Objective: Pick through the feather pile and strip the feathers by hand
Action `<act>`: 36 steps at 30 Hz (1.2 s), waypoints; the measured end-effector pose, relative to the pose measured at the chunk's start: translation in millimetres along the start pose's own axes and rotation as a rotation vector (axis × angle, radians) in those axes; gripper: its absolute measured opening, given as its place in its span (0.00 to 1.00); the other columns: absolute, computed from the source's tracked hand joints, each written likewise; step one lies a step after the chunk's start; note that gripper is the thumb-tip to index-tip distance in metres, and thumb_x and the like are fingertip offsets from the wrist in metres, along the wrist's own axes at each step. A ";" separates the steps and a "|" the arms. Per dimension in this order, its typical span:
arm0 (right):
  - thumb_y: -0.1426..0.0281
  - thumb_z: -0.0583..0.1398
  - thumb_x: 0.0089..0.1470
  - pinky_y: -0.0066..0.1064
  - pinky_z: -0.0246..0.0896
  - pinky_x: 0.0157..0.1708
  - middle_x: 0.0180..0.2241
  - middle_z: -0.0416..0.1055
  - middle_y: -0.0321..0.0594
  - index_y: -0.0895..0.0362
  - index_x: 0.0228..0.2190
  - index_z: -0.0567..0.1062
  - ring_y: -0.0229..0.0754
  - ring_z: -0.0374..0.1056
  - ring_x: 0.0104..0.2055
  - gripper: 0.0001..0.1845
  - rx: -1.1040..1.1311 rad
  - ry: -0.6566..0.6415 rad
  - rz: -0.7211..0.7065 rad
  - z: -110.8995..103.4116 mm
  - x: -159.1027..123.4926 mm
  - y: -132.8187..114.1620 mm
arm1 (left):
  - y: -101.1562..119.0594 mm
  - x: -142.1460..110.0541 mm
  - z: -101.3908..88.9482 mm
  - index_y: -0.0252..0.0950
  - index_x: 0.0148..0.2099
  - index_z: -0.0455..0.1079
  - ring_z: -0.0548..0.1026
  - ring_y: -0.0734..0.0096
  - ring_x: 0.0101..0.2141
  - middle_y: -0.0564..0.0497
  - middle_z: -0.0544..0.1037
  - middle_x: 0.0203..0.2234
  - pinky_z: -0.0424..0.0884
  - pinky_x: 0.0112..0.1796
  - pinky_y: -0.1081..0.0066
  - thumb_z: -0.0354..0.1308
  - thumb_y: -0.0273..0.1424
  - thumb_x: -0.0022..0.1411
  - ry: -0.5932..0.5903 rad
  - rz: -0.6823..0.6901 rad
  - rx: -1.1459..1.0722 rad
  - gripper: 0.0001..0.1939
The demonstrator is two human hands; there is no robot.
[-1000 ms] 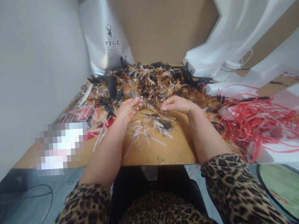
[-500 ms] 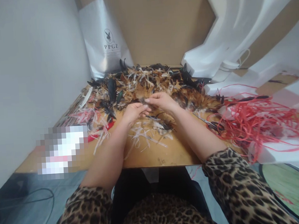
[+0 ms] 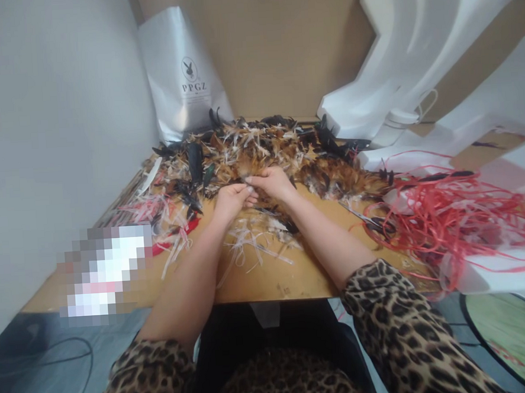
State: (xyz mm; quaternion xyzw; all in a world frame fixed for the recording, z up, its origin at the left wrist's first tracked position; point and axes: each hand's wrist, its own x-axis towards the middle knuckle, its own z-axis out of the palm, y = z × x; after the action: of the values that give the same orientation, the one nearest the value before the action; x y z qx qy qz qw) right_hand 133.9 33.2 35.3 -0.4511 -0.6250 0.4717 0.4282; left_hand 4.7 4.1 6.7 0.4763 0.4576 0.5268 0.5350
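Note:
Over the near edge of a feather pile, my left hand [image 3: 235, 200] and my right hand [image 3: 272, 183] meet fingertip to fingertip, both closed in a pinch. A small tuft of brown feathers [image 3: 248, 166] fans out just beyond the fingertips and seems to be held between them; its lower end is hidden by my fingers. Behind lies the broad pile of brown, white and black feathers [image 3: 281, 142]. White strips of ribbon or string [image 3: 251, 240] lie on the table below my hands.
Scissors [image 3: 370, 219] rest beside a tangle of red plastic ribbon [image 3: 464, 220] at right. A silver bag [image 3: 183, 65] stands at the back left, and white foam pieces [image 3: 350, 108] rise at the back right. A blurred-out patch [image 3: 111, 271] covers the table's left corner.
My right hand and forearm have moved slightly left, uncovering more of the scissors. Both hands stay together in a pinch. The view has shifted a little.

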 end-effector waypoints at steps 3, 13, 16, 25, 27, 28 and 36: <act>0.62 0.64 0.38 0.23 0.42 0.15 0.09 0.57 0.29 0.60 0.12 0.64 0.26 0.49 0.13 0.19 0.031 -0.048 0.014 -2.2 0.1 2.3 | -2.6 1.2 -1.0 0.28 0.26 0.72 0.70 0.80 0.18 0.47 0.76 0.21 0.67 0.23 0.77 0.61 0.30 0.50 0.002 -0.005 0.028 0.08; 0.65 0.64 0.38 0.25 0.56 0.23 0.21 0.72 0.37 0.62 0.27 0.76 0.30 0.60 0.20 0.13 0.000 0.087 -0.074 -51.2 9.5 -11.1 | 0.7 3.5 -9.4 0.28 0.30 0.71 0.71 0.83 0.20 0.45 0.78 0.26 0.65 0.22 0.82 0.63 0.30 0.49 0.055 -0.036 -0.132 0.09; 0.66 0.63 0.39 0.27 0.59 0.27 0.23 0.72 0.38 0.63 0.27 0.77 0.32 0.61 0.21 0.13 -0.190 0.269 -0.132 -75.9 16.1 -6.0 | 3.0 5.9 -12.8 0.28 0.31 0.70 0.71 0.84 0.20 0.46 0.78 0.27 0.65 0.21 0.84 0.63 0.30 0.50 0.120 -0.043 -0.233 0.09; 0.69 0.58 0.46 0.30 0.60 0.35 0.30 0.75 0.38 0.58 0.30 0.78 0.39 0.67 0.31 0.10 -0.661 0.097 -0.244 -57.7 17.1 7.0 | 3.7 7.9 -15.4 0.29 0.30 0.69 0.71 0.84 0.19 0.47 0.78 0.25 0.64 0.19 0.84 0.62 0.28 0.51 0.189 -0.034 -0.340 0.07; 0.70 0.57 0.47 0.32 0.59 0.38 0.34 0.74 0.40 0.56 0.35 0.77 0.41 0.67 0.35 0.12 -0.768 0.118 -0.311 -46.4 13.0 8.3 | 4.3 6.9 -14.6 0.29 0.30 0.69 0.70 0.85 0.19 0.48 0.78 0.25 0.64 0.19 0.84 0.62 0.28 0.51 0.191 -0.039 -0.334 0.07; 0.72 0.57 0.48 0.33 0.58 0.40 0.36 0.73 0.42 0.56 0.38 0.76 0.43 0.67 0.38 0.14 -0.836 0.137 -0.357 -41.7 10.8 9.4 | 4.7 6.3 -14.0 0.29 0.30 0.69 0.70 0.85 0.18 0.48 0.78 0.25 0.64 0.19 0.84 0.62 0.28 0.51 0.190 -0.043 -0.331 0.07; 0.68 0.55 0.53 0.36 0.53 0.45 0.37 0.71 0.44 0.56 0.34 0.77 0.45 0.63 0.42 0.11 -0.771 0.186 -0.472 -29.5 12.0 21.1 | 4.4 4.6 -11.7 0.28 0.32 0.70 0.71 0.85 0.20 0.47 0.78 0.26 0.64 0.20 0.84 0.63 0.28 0.50 0.156 -0.056 -0.296 0.08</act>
State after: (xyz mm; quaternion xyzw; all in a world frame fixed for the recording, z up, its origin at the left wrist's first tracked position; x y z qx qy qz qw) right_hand 162.9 53.9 21.6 -0.4631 -0.7993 0.0517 0.3794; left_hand -7.3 9.0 9.7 0.3371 0.4282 0.6086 0.5767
